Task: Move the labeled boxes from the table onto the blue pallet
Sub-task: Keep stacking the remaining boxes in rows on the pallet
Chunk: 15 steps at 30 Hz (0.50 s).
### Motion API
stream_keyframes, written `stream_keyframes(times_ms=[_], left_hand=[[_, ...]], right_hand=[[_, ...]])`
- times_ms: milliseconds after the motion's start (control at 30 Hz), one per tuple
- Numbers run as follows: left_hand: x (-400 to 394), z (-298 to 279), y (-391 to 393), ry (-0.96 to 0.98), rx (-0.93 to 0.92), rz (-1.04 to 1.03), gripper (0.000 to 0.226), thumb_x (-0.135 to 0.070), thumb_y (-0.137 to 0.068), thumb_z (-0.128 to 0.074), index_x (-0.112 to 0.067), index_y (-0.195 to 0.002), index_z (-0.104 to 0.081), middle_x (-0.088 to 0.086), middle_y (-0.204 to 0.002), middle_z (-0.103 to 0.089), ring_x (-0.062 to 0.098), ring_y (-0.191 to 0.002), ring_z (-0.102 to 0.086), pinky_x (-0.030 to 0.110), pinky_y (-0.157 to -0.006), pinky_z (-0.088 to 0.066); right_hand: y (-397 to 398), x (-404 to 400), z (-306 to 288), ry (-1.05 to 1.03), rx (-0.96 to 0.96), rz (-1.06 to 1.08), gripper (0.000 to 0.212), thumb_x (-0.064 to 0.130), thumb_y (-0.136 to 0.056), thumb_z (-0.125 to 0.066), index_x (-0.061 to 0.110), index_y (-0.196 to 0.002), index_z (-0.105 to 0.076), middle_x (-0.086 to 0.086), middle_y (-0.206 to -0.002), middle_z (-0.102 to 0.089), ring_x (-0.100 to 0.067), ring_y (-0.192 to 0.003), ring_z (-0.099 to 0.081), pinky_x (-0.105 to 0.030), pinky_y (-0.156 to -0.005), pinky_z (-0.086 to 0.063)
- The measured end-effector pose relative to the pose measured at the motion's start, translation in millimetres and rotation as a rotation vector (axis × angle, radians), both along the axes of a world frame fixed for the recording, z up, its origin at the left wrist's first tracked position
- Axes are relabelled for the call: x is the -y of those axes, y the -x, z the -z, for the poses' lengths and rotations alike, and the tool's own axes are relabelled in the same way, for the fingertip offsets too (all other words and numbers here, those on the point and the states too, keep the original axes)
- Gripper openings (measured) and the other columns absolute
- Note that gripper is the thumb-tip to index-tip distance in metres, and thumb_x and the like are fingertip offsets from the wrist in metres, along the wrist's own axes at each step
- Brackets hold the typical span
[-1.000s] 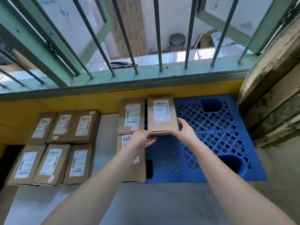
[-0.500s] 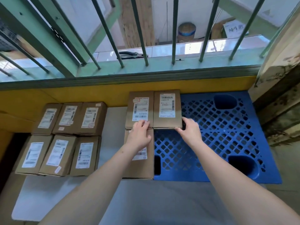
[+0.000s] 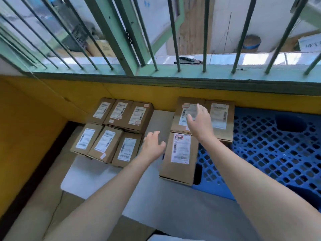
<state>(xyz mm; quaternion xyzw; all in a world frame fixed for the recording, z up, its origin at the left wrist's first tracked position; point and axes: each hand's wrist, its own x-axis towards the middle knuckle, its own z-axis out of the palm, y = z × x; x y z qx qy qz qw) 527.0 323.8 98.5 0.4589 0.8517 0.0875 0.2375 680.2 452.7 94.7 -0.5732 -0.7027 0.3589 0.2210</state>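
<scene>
Three labeled cardboard boxes lie on the blue pallet (image 3: 271,145): one at the back left (image 3: 182,112), one beside it (image 3: 221,119), one in front (image 3: 179,157). Several more labeled boxes (image 3: 112,131) sit in two rows on the table (image 3: 97,178) to the left. My left hand (image 3: 152,145) hovers with spread fingers over the table gap between the two groups, holding nothing. My right hand (image 3: 199,122) hangs above the back-left pallet box, fingers spread and empty.
A yellow wall (image 3: 52,101) runs behind the boxes under a green barred window sill (image 3: 173,72). Pliers (image 3: 188,60) lie on the ledge outside. The pallet's right part is bare lattice.
Both hands have let go of the box set on the pallet and swung left; my left hand now nears the table boxes. The view has turned left.
</scene>
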Motion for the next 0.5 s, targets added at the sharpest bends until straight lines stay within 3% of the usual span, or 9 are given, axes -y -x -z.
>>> stream_keyframes(times_ms=[100, 267, 400, 500], left_hand=[[41.0, 6.5, 44.0, 0.053, 0.052, -0.181, 0.056, -0.03, -0.09, -0.055, -0.015, -0.143, -0.042, 0.014, -0.14, -0.046, 0.03, -0.127, -0.048, 0.038, -0.104, -0.041], [85.7, 34.6, 118.2, 0.135, 0.122, -0.375, 0.048, -0.022, -0.091, -0.056, -0.009, -0.136, -0.05, 0.019, -0.135, -0.052, 0.034, -0.122, -0.052, 0.033, -0.096, -0.043], [110.1, 67.3, 173.6, 0.184, 0.195, -0.425, 0.043, -0.029, -0.089, -0.058, -0.011, -0.127, -0.059, 0.019, -0.125, -0.06, 0.035, -0.113, -0.06, 0.035, -0.089, -0.049], [120.6, 91.8, 203.7, 0.249, 0.255, -0.406, 0.048, -0.033, -0.085, -0.055, -0.011, -0.127, -0.052, 0.017, -0.127, -0.054, 0.036, -0.113, -0.057, 0.04, -0.091, -0.051]], right_hand=[[50.5, 21.4, -6.4, 0.03, -0.033, -0.106, 0.064, 0.032, -0.099, -0.046, 0.01, -0.154, -0.024, -0.009, -0.158, -0.031, -0.022, -0.145, -0.03, -0.036, -0.115, -0.028], [127.7, 43.8, 8.7, 0.097, 0.071, -0.228, 0.064, 0.035, -0.1, -0.043, 0.012, -0.155, -0.021, -0.009, -0.159, -0.028, -0.024, -0.144, -0.032, -0.037, -0.112, -0.032], [191.4, 57.6, 41.1, 0.25, 0.184, -0.268, 0.063, 0.034, -0.1, -0.043, 0.011, -0.155, -0.022, -0.01, -0.159, -0.029, -0.026, -0.145, -0.03, -0.036, -0.113, -0.029], [232.2, 75.6, 69.2, 0.358, 0.274, -0.298, 0.063, 0.031, -0.098, -0.044, 0.01, -0.154, -0.023, -0.013, -0.158, -0.031, -0.027, -0.145, -0.03, -0.035, -0.114, -0.028]])
